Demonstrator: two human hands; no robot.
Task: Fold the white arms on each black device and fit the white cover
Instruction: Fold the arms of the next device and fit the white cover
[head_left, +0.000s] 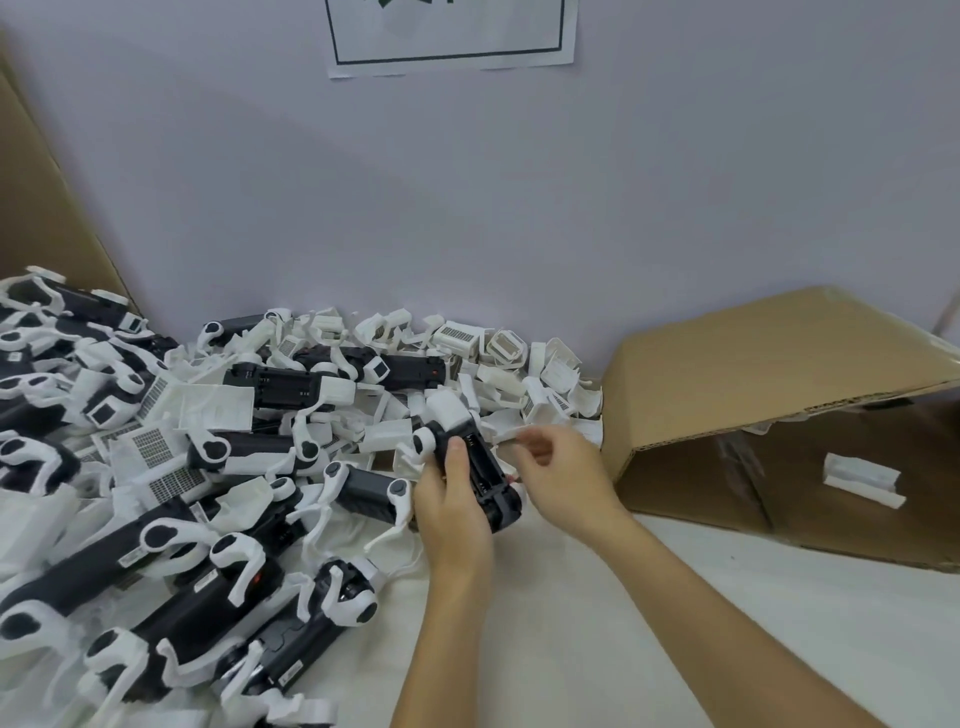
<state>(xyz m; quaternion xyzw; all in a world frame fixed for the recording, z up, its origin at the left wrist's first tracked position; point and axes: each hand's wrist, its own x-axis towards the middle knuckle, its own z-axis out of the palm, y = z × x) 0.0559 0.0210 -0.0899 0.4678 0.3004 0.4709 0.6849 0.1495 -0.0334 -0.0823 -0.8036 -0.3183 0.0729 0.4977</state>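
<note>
Left hand (452, 499) gripping black device (480, 470), right hand (558, 467) pinching its white arm (506, 435), cardboard box (779, 405) just right.

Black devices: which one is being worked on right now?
The device gripped in the left hand, just right of the pile; the right hand is at its right side. All the others lie untouched on the table.

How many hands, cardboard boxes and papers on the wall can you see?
Hands: 2, the left hand and the right hand
Cardboard boxes: 2, the tipped box at right and the box at left
Papers on the wall: 1, the paper
Total: 5
</note>
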